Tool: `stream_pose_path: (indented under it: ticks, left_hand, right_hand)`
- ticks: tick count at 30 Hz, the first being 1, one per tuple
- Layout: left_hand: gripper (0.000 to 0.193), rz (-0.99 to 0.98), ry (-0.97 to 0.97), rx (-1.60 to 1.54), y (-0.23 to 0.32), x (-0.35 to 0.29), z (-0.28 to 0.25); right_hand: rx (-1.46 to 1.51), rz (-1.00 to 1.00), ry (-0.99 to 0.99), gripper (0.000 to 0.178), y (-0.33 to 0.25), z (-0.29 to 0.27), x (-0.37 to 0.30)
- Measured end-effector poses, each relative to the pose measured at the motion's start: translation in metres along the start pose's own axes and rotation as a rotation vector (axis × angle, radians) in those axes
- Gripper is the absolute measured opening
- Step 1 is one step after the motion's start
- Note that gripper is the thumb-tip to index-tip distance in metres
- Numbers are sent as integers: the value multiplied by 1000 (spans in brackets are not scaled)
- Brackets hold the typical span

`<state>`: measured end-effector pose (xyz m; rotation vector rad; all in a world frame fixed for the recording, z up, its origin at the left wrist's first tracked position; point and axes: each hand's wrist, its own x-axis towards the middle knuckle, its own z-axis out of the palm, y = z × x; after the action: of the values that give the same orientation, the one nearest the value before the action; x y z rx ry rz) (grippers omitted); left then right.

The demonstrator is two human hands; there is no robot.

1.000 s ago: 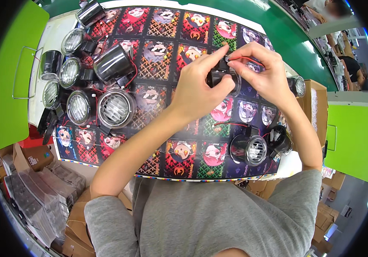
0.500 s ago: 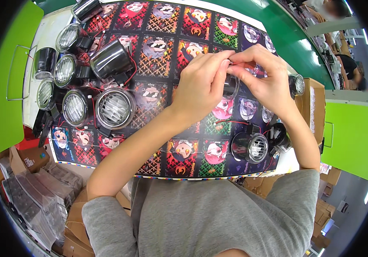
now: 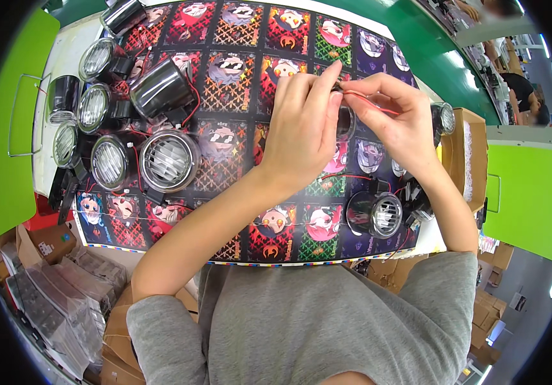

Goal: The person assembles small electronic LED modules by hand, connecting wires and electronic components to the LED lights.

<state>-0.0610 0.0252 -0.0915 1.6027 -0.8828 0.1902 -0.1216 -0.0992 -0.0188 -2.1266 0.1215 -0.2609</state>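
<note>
The person is wearing a plain, heathered grey top with a rounded neckline. Loose short sleeves are ending near the elbows, leaving the left hand and right hand bare.

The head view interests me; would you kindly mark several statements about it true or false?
1. A red wire shows at the fingertips of the right hand. True.
2. The hands are far apart. False: the left hand is close beside the right.
3. A cardboard box stands to the right of both hands. True.
4. Every black cylinder is on the right. False: several black cylinders are on the left.
5. The shirt is grey. True.
</note>
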Motion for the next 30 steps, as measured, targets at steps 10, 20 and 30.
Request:
stream_pose_path:
  ticks: [10,20,30]
  left_hand:
    - [44,117,-23,104,0,0,-1]
    - [47,98,-44,87,1,0,-3]
    - [36,48,-24,2,1,0,-1]
  right_hand:
    - [-261,-122,25,15,-4,0,-1]
    - [-363,-207,103,16,-4,4,-4]
    - [-350,-90,128,13,-13,7,-7]
